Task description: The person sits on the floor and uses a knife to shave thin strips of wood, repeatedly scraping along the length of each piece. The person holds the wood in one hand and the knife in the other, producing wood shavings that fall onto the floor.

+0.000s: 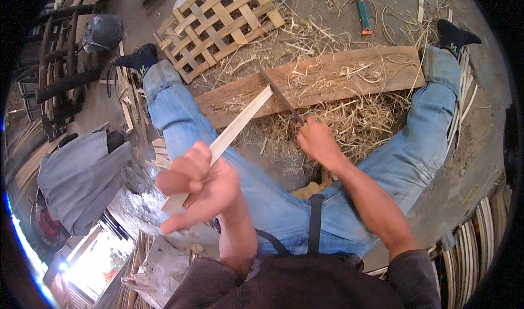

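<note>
"Fingers [192,155] of my left hand [210,184] are gripping the wooden strip [240,122]; my right hand [319,142] is clutching the knife [283,100]. How's the strip handling?"

"Light, springy, I'm guessing. It's slanting toward the plank [376,71]; I'm favouring its flat faces."

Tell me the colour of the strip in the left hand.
The wooden strip is pale cream; it shows in the head view.

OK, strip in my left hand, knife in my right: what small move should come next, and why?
Perhaps draw the pale strip back against the knife with your left hand, holding your right hand steady: the strip's far end appears to meet the blade above the board, and curled shavings lie on and around it.
</note>
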Demonstrator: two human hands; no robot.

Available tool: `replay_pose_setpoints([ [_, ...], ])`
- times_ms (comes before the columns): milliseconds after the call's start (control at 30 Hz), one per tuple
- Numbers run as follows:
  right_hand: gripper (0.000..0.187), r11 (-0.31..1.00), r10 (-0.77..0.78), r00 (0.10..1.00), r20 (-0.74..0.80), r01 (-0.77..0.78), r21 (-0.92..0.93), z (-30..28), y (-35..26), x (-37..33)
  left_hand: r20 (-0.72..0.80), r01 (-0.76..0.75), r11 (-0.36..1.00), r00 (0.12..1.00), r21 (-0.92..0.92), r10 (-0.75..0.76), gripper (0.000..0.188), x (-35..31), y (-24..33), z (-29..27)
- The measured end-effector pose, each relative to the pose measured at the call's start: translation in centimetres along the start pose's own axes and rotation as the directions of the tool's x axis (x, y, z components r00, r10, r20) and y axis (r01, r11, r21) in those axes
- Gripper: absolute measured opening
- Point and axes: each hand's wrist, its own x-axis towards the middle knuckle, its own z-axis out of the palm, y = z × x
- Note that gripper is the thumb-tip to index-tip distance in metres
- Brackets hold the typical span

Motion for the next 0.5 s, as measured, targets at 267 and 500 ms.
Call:
replay_pose_setpoints([
  [267, 0.041, 0.991, -0.055, 0.999, -0.005, 0.053, -0.121, -1.0, -0.9, -0.7, -0.115, 0.012, 1.000, 0.993, 0.018, -0.009, 0.066, 1.4, 0.2, -1.7],
  [500, 0.044, 0.999, 0.024, 0.993, 0.112, -0.028, 0.036, 0.0, -4.2, -2.3, -0.271, -0.021, 1.000, 0.962, 0.022, 0.026, 0.045, 1.1, -0.1, -1.5],
])
